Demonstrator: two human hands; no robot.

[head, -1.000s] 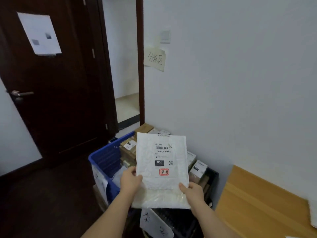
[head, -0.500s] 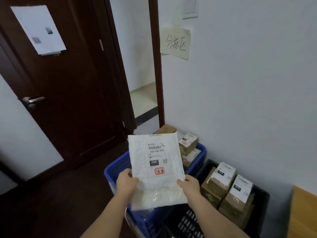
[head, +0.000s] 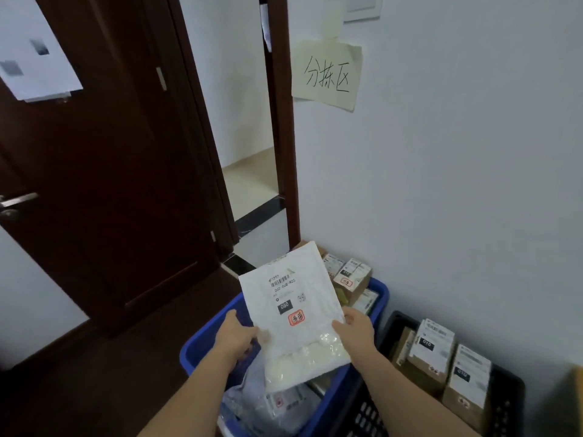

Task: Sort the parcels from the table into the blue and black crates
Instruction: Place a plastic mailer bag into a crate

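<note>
I hold a white padded mailer (head: pixel 293 310) with a barcode label, a black "060" tag and a red stamp, tilted over the blue crate (head: pixel 202 345). My left hand (head: pixel 235 337) grips its lower left edge, and my right hand (head: pixel 355 331) grips its lower right edge. The blue crate holds small cardboard boxes at its far end and plastic bags near me. Right of it stands the black crate (head: pixel 508 402) with several labelled cardboard boxes (head: pixel 454 376).
A dark wooden door (head: pixel 104 171) stands open at left, with a doorway beyond it. A paper sign with handwriting (head: pixel 326 75) hangs on the white wall above the crates. A wooden table corner (head: pixel 579 373) shows at the far right edge.
My view has swung left and closer to the crates. The mailer has tilted and come down over the blue crate, both hands still on it.
</note>
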